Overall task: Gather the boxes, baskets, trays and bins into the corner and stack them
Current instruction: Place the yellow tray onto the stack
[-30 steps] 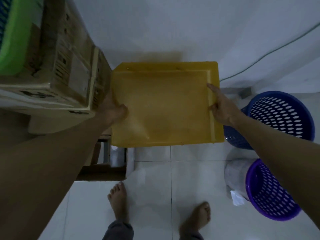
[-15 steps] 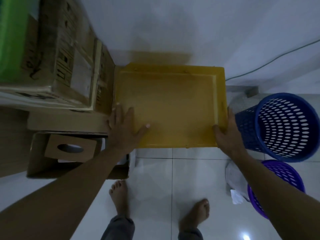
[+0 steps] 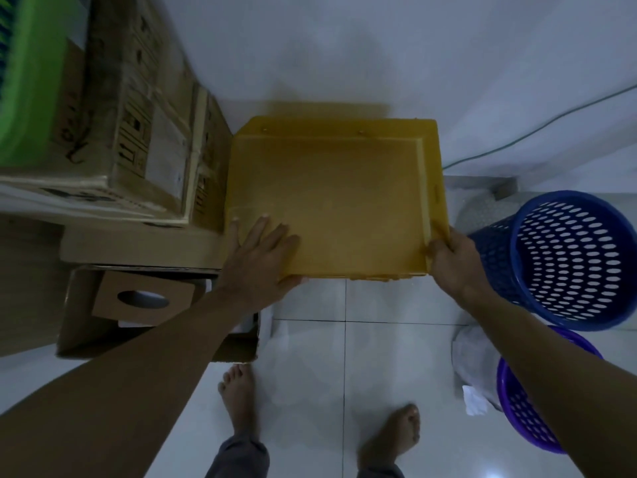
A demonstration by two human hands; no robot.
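Note:
A yellow plastic bin (image 3: 344, 191) stands upside down on the floor against the white wall, beside a stack of cardboard boxes (image 3: 138, 108). My left hand (image 3: 258, 260) lies flat on the bin's near left corner, fingers straight and thumb under the near edge. My right hand (image 3: 455, 260) grips the bin's near right corner, fingers curled round the rim. A blue perforated basket (image 3: 565, 257) leans just right of the bin, and a purple basket (image 3: 531, 401) lies below it.
A green bin (image 3: 27, 84) sits on top of the box stack at far left. An open cardboard box (image 3: 144, 305) with a cut-out insert stands near my left forearm. White plastic (image 3: 475, 357) lies by the purple basket. A green cable (image 3: 537, 132) runs along the wall. My bare feet stand on white tiles.
The yellow bin came down from a tilted hold to rest against the wall. My left hand moved from its left side onto its top; my right hand slid to the near right corner.

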